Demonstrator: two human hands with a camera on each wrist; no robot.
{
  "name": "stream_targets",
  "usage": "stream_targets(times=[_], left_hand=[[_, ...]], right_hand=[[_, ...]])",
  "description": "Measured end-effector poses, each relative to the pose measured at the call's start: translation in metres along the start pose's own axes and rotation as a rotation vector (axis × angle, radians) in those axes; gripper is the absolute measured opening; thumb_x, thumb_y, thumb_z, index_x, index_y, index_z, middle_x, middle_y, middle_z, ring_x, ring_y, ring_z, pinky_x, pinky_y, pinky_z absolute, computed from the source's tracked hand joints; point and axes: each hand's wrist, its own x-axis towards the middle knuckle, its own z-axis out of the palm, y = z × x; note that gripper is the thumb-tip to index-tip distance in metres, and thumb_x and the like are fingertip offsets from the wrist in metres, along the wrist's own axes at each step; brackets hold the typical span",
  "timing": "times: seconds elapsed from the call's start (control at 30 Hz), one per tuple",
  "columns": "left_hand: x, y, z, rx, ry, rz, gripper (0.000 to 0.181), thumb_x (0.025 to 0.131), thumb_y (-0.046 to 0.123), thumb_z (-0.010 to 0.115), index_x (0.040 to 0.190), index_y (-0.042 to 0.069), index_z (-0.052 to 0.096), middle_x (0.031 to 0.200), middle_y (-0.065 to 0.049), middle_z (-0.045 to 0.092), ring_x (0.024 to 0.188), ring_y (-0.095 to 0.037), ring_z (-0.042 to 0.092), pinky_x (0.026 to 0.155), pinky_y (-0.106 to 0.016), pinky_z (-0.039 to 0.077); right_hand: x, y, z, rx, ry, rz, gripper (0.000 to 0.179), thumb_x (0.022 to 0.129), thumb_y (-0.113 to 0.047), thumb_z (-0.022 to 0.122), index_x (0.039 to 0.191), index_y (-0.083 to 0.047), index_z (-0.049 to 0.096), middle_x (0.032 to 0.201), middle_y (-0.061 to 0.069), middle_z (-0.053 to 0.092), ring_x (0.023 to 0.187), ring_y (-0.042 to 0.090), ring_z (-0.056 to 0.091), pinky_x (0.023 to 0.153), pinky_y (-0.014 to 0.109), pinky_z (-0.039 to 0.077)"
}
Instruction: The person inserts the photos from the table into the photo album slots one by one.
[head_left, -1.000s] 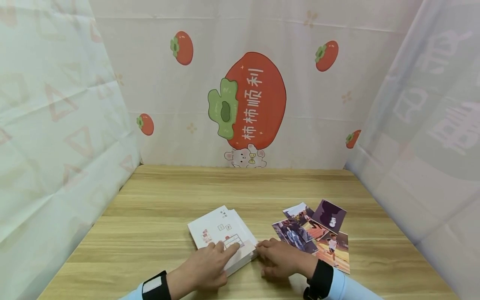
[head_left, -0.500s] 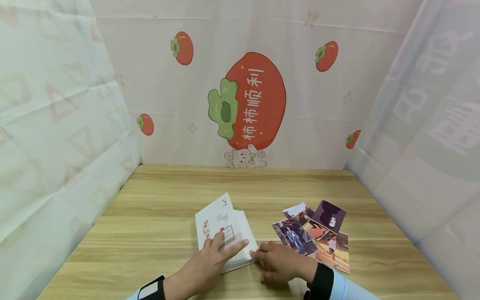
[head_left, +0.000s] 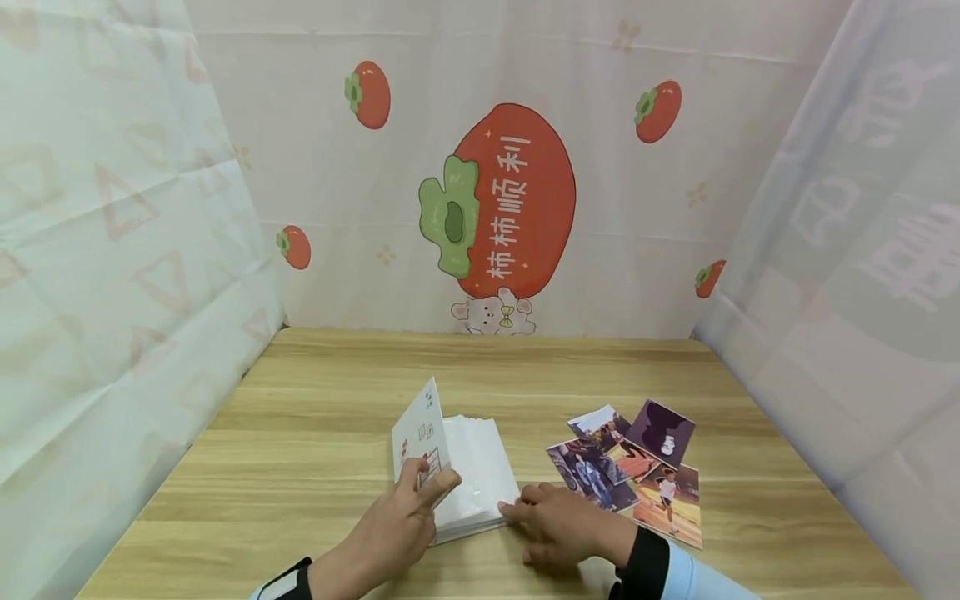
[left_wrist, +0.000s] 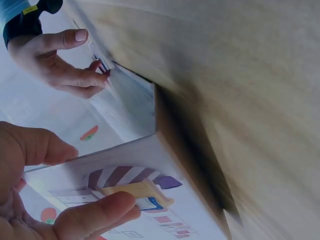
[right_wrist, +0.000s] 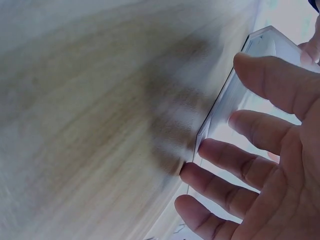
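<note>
A white photo album (head_left: 483,471) lies on the table before me, its front cover (head_left: 418,425) tilted up to the left over white, glossy pages. My left hand (head_left: 386,521) holds this cover by its edge; in the left wrist view, the thumb is on the inner side and the fingers (left_wrist: 100,215) lie over the printed drawings. My right hand (head_left: 566,525) rests at the album's right edge, fingertips against the page stack. In the right wrist view its fingers (right_wrist: 240,165) are spread and loosely bent along that edge.
Several printed photos (head_left: 666,496) lie overlapping to the right of the album, just beyond my right hand. The wooden table (head_left: 322,392) is bounded by a patterned cloth (head_left: 322,183) at the back and both sides.
The album's cover has swung up and leftward from lying nearly flat, uncovering the pages. My left hand has moved slightly left with it, while the right hand stays at the right edge.
</note>
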Motion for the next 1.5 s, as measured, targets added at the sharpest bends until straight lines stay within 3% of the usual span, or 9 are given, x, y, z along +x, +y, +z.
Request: stream_targets(times=[0.23,0.47,0.53,0.67,0.77,0.93,1.13,1.27,1.5], left_hand=[[-0.002,0.0,0.001,-0.035,-0.012,-0.011,0.055,0.068,-0.007,0.057,0.113,0.022,0.048,0.102,-0.014,0.042,0.054,-0.015,0.048,0.039,-0.016,0.033],[0.006,-0.006,-0.013,-0.054,0.166,0.046,0.049,0.068,-0.002,0.064,0.108,0.017,0.044,0.092,-0.004,0.047,0.047,0.004,0.028,0.037,-0.011,0.027],[0.009,-0.008,-0.02,-0.059,0.167,0.004,0.043,0.071,-0.001,0.064,0.106,0.015,0.045,0.087,0.001,0.048,0.049,0.005,0.029,0.038,-0.011,0.028],[0.012,-0.013,-0.032,-0.109,0.113,-0.124,0.034,0.071,-0.004,0.064,0.098,0.01,0.049,0.084,0.003,0.051,0.057,-0.004,0.053,0.047,-0.015,0.041],[0.013,-0.02,-0.038,-0.193,0.082,-0.23,0.037,0.068,-0.007,0.063,0.099,0.008,0.049,0.09,-0.003,0.056,0.066,-0.015,0.063,0.053,-0.019,0.047],[0.01,-0.032,-0.048,-0.289,0.043,-0.401,0.057,0.065,-0.008,0.062,0.119,0.003,0.045,0.094,-0.018,0.061,0.064,-0.012,0.06,0.049,-0.021,0.045],[0.003,-0.047,-0.057,-0.307,-0.013,-0.545,0.077,0.065,-0.005,0.064,0.135,0.0,0.032,0.096,-0.02,0.063,0.053,-0.011,0.052,0.042,-0.025,0.04],[-0.001,-0.057,-0.061,-0.28,-0.063,-0.617,0.078,0.066,0.0,0.067,0.135,-0.001,0.031,0.094,-0.02,0.064,0.053,-0.014,0.049,0.043,-0.028,0.038],[-0.008,-0.071,-0.067,-0.121,-0.192,-0.618,0.075,0.065,0.011,0.076,0.124,-0.012,0.036,0.093,-0.025,0.062,0.075,-0.028,0.059,0.056,-0.039,0.045]], right_hand=[[-0.002,-0.002,0.002,0.004,0.017,-0.001,0.066,0.078,-0.038,0.071,0.137,-0.018,0.048,0.107,-0.003,0.052,0.09,0.008,0.045,0.072,0.026,0.043],[-0.003,0.002,0.005,0.014,0.041,0.006,0.065,0.079,-0.035,0.07,0.136,-0.014,0.048,0.111,-0.001,0.052,0.093,0.008,0.047,0.075,0.027,0.044],[-0.003,0.003,0.004,0.021,0.043,0.008,0.063,0.08,-0.035,0.069,0.136,-0.013,0.049,0.111,0.0,0.053,0.093,0.008,0.048,0.075,0.027,0.044],[-0.003,0.004,0.003,0.025,0.039,0.01,0.063,0.081,-0.035,0.069,0.136,-0.013,0.048,0.112,0.001,0.053,0.093,0.009,0.049,0.075,0.028,0.045],[-0.004,0.004,0.003,0.03,0.034,0.014,0.063,0.081,-0.035,0.069,0.136,-0.013,0.048,0.112,0.001,0.053,0.093,0.009,0.049,0.075,0.028,0.044],[-0.004,0.003,0.003,0.039,0.02,0.021,0.062,0.081,-0.035,0.069,0.136,-0.015,0.048,0.111,0.001,0.053,0.091,0.008,0.048,0.074,0.027,0.044],[-0.004,0.003,0.005,-0.016,0.039,-0.005,0.063,0.08,-0.037,0.069,0.135,-0.015,0.049,0.109,0.0,0.053,0.091,0.008,0.049,0.072,0.026,0.044],[-0.004,0.004,0.006,-0.028,0.056,-0.026,0.062,0.08,-0.037,0.069,0.135,-0.014,0.05,0.107,0.0,0.053,0.088,0.006,0.048,0.07,0.024,0.043],[-0.005,0.003,0.004,0.012,0.058,-0.014,0.061,0.08,-0.036,0.069,0.134,-0.015,0.05,0.104,0.0,0.052,0.081,0.004,0.044,0.064,0.021,0.039]])
